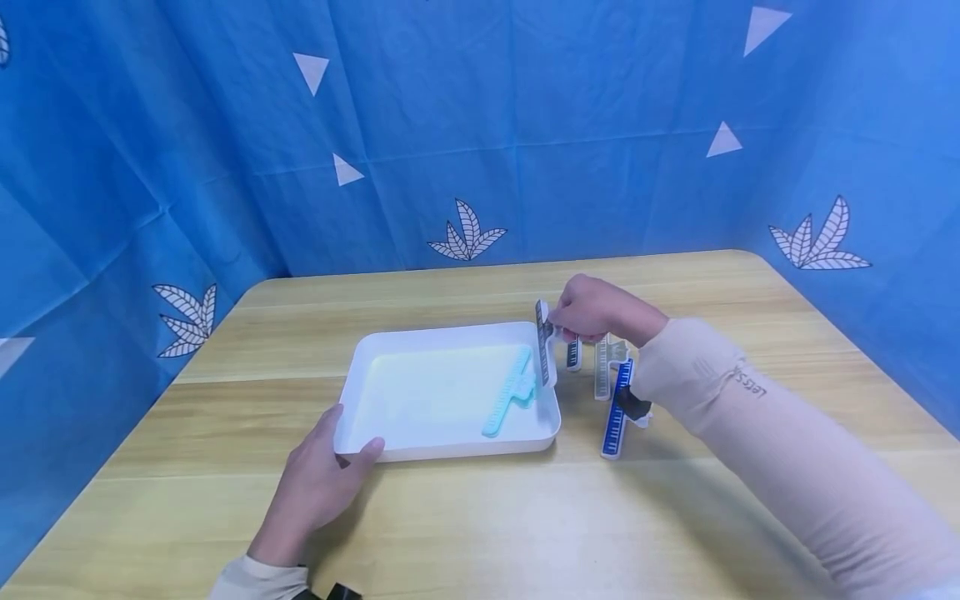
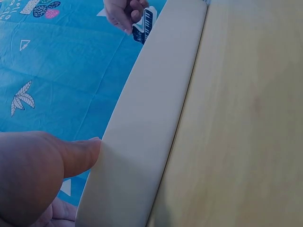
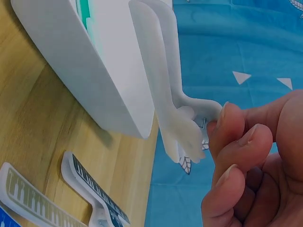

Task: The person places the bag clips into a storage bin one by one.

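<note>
My right hand [image 1: 588,308] pinches a dark-and-white piano-key clip [image 1: 545,346] by its handle, thumb against fingertips. The clip [image 3: 163,61] stands upright at the right rim of the white tray [image 1: 442,454], overlapping the rim in the head view. With the thumb over its wall, my left hand [image 1: 318,479] grips the tray's near left corner. Inside the tray, towards the right, lies a mint-green clip [image 1: 507,393]. Right of the tray on the table are a small black clip [image 1: 574,353], a grey-beige one [image 1: 602,367] and a blue one [image 1: 617,408].
A pale wooden table [image 1: 525,525] carries everything. Behind it and along the sides hangs a blue curtain [image 1: 585,192] printed with white triangles and leaves. The right sleeve [image 1: 765,433] passes over the table's right part, close to the blue clip.
</note>
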The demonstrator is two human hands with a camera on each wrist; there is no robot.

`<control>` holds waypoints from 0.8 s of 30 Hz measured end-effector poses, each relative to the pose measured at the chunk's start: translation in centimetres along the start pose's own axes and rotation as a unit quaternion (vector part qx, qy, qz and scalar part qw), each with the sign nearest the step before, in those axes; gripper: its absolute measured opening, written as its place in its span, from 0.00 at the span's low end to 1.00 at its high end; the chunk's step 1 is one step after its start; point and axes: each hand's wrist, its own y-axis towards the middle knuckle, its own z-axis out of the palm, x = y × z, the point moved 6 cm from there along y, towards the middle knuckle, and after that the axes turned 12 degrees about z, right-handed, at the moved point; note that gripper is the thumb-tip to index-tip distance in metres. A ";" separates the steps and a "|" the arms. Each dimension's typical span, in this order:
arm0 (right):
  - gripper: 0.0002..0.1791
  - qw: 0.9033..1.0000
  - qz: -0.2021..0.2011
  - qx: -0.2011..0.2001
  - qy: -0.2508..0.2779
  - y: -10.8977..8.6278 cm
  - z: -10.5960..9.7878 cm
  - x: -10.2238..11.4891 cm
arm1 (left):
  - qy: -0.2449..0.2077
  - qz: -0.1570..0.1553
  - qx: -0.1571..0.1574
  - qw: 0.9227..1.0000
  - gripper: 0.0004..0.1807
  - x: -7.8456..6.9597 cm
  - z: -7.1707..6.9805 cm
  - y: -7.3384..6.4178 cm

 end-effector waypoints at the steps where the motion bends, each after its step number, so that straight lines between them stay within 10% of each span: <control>1: 0.19 1.000 -0.001 0.002 0.001 0.0 0.0 0.1 | 0.000 -0.002 0.001 1.000 0.51 0.0 0.0 0.0; 24: 0.18 1.000 0.005 -0.003 -0.011 0.1 1.0 0.7 | 0.002 -0.009 0.007 1.000 0.51 0.3 0.1 0.1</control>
